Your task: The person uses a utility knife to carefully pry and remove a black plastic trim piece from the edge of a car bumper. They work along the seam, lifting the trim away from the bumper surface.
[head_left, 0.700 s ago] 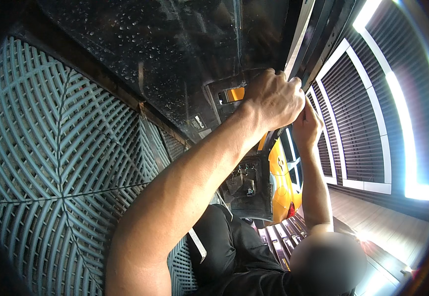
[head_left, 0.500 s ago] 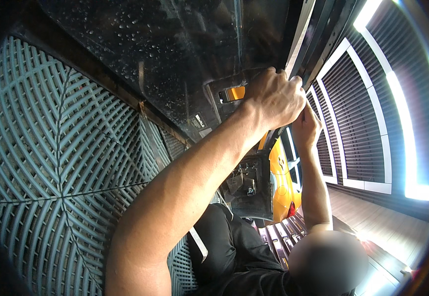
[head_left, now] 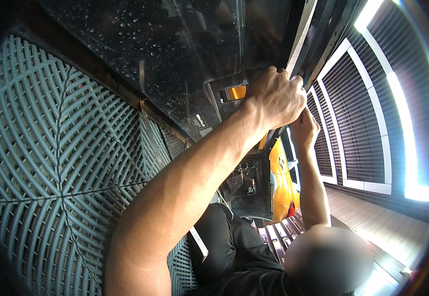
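Note:
My left hand [head_left: 276, 97] is closed, knuckles up, at the edge of a large dark glossy panel [head_left: 140, 34] speckled with droplets. Close against it, just below and to the right, is my right hand [head_left: 305, 129], its fingers bent and partly covered by the left. A pale narrow strip [head_left: 301, 37] runs along the panel's edge down to my left hand. Whatever the fingers grip is hidden. Beside the left wrist, the panel has a small rectangular cutout [head_left: 235, 93] with yellow showing in it, and a label [head_left: 200, 121] lies below that.
Grey-green slatted floor tiles [head_left: 37, 148] spread out on the left. Yellow car bodywork [head_left: 282, 182] with a red lamp [head_left: 291, 209] stands beyond my arms, beside a black compartment [head_left: 246, 182]. A white strip [head_left: 199, 244] lies by my knee. Bright light bars [head_left: 399, 103] line the right.
My right hand and forearm have shifted slightly left and down. The left hand stays almost where it was, still closed at the panel's edge.

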The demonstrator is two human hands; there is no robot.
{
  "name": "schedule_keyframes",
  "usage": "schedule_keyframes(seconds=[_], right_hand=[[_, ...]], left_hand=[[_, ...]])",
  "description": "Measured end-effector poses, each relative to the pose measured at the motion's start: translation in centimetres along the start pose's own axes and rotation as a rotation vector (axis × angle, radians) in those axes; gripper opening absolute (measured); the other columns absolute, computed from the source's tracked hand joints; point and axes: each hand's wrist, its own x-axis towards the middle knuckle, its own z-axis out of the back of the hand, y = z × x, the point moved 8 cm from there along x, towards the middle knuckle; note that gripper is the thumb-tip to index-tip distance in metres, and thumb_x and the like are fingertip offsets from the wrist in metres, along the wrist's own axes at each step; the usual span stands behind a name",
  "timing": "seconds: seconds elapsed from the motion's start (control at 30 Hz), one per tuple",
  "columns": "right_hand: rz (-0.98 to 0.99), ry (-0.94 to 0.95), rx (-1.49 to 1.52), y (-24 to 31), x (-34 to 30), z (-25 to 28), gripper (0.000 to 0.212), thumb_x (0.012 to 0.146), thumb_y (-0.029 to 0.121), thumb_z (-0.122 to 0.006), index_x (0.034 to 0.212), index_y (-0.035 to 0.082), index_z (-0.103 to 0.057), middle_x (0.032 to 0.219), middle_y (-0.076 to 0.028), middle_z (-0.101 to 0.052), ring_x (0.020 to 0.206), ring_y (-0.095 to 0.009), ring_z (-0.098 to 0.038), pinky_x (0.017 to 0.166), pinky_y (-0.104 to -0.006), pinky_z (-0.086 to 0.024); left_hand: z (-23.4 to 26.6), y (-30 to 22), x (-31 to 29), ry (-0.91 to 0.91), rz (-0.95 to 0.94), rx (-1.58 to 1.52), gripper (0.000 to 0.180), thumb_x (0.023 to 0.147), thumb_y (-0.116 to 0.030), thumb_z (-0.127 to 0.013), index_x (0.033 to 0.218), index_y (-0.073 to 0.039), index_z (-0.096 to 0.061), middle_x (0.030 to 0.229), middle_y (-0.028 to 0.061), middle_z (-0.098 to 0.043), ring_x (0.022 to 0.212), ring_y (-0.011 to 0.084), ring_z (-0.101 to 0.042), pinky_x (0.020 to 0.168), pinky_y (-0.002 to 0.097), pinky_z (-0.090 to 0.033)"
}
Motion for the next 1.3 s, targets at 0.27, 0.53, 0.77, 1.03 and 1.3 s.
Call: schedule_keyframes(seconds=[0.27,0.53,0.77,1.03,1.3], right_hand=[[-0.021,0.025,-0.011,-1.2,-1.2,-0.9,0.03,0.095,0.0,-0.063,0.125,-0.003,-0.068,0.09,-0.024,-0.073,0.077,-0.035,-0.075,0.069,-0.0418,-0.059],[-0.011,0.012,0.01,-1.4,-1.9,-1.3,0.03,0.096,0.001,-0.063,0.125,-0.002,-0.067,0.096,-0.025,-0.073,0.084,-0.038,-0.075,0.072,-0.0427,-0.059],[-0.048,0.026,-0.014,-1.1,-2.1,-1.2,0.03,0.096,0.002,-0.063,0.125,0.003,-0.068,0.094,-0.023,-0.073,0.081,-0.036,-0.075,0.07,-0.0419,-0.059],[-0.033,0.13,0.006,1.1,-1.3,3.0,0.023,0.097,0.007,-0.064,0.119,0.006,-0.072,0.087,-0.021,-0.073,0.073,-0.034,-0.074,0.064,-0.0402,-0.058],[0.051,0.053,-0.028,5.8,4.6,9.3,0.026,0.094,-0.001,-0.066,0.119,-0.003,-0.07,0.091,-0.018,-0.076,0.077,-0.024,-0.077,0.069,-0.0329,-0.059]], left_hand=[[-0.1,0.1,0.1,0.046,0.021,-0.027,0.025,0.099,-0.021,-0.059,0.095,-0.007,-0.079,0.118,0.0125,-0.076,0.1,0.0245,-0.075,0.082,0.0401,-0.06],[0.0,0.1,-0.1,-0.007,0.005,-0.015,0.024,0.099,-0.021,-0.059,0.094,-0.008,-0.079,0.116,0.0117,-0.076,0.1,0.0237,-0.075,0.081,0.0386,-0.061],[0.0,0.1,-0.3,-0.018,0.003,-0.001,0.022,0.096,-0.018,-0.059,0.091,-0.009,-0.078,0.113,0.0085,-0.076,0.092,0.0228,-0.075,0.076,0.0387,-0.06],[0.7,0.5,-0.8,-0.144,-0.061,-0.123,0.014,0.089,-0.013,-0.061,0.084,-0.008,-0.073,0.099,0.0054,-0.074,0.081,0.0224,-0.076,0.071,0.0383,-0.06],[0.8,0.3,-0.9,-0.166,-0.046,-0.115,0.012,0.085,-0.01,-0.061,0.085,-0.009,-0.073,0.1,0.0049,-0.074,0.083,0.0233,-0.075,0.074,0.0396,-0.059]])
